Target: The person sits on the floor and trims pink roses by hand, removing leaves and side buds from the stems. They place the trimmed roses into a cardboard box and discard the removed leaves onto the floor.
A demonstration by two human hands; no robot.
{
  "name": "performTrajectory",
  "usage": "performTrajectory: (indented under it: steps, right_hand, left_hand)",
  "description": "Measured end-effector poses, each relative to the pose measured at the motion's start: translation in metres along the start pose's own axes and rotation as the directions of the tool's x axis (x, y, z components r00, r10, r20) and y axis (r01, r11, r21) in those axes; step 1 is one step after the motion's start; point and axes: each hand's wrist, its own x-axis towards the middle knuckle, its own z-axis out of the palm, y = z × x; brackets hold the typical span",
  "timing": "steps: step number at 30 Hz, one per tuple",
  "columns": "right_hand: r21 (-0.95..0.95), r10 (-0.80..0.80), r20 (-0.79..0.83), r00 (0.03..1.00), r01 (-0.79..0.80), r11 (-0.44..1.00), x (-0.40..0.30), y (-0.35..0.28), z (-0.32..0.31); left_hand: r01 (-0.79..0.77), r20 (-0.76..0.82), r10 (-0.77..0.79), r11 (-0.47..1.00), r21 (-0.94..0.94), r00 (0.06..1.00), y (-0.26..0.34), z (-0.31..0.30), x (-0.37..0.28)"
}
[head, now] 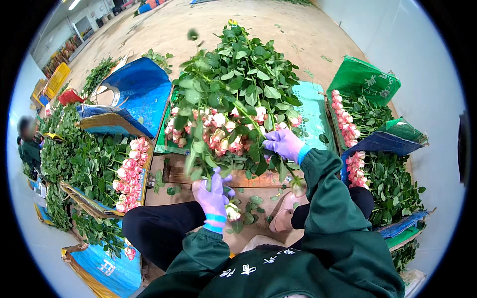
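Observation:
My left hand, in a purple glove with a blue cuff, is at a leafy stem whose pale rose bloom hangs just right of its fingers. My right hand, gloved alike, is closed around a rose stem that slants up and left; a blurred rose bloom hangs below that hand. Beyond both hands, a large heap of pink-and-white roses lies with blooms towards me and leafy stems pointing away, on green sheeting.
Pink roses fill sheet-lined racks on the left, below a blue flap. More roses lie between green and blue dividers on the right. A wooden beam crosses before my feet. Loose leaves litter the floor. A person is at far left.

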Motion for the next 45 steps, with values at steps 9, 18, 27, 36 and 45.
performTrajectory:
  steps: [9, 18, 27, 36, 45]
  right_hand:
    - [0.588, -0.13, -0.555, 0.822, 0.498, 0.637, 0.005, -0.023, -0.017]
    - [0.224, -0.188, -0.12, 0.975, 0.211, 0.952, 0.006, -0.028, -0.034]
    - [-0.668, 0.063, 0.275, 0.959, 0.143, 0.731, -0.011, 0.08, 0.092]
    - [-0.829, 0.251, 0.244, 0.937, 0.067, 0.556, 0.045, 0.172, 0.188]
    - [-0.796, 0.213, 0.218, 0.953, 0.047, 0.603, 0.065, 0.151, 0.216]
  left_hand:
    - [0.003, 0.433, -0.144, 0.951, 0.31, 0.89, 0.027, 0.032, -0.007]
    - [-0.336, -0.028, 0.346, 0.925, 0.176, 0.938, 0.074, -0.014, -0.05]
    - [-0.742, -0.007, 0.771, 0.615, 0.267, 0.636, 0.202, -0.058, 0.034]
    - [-0.748, -0.054, 0.823, 0.539, 0.386, 0.565, 0.208, -0.07, 0.046]
    - [-0.621, 0.054, 0.702, 0.589, 0.517, 0.71, 0.211, -0.096, 0.063]
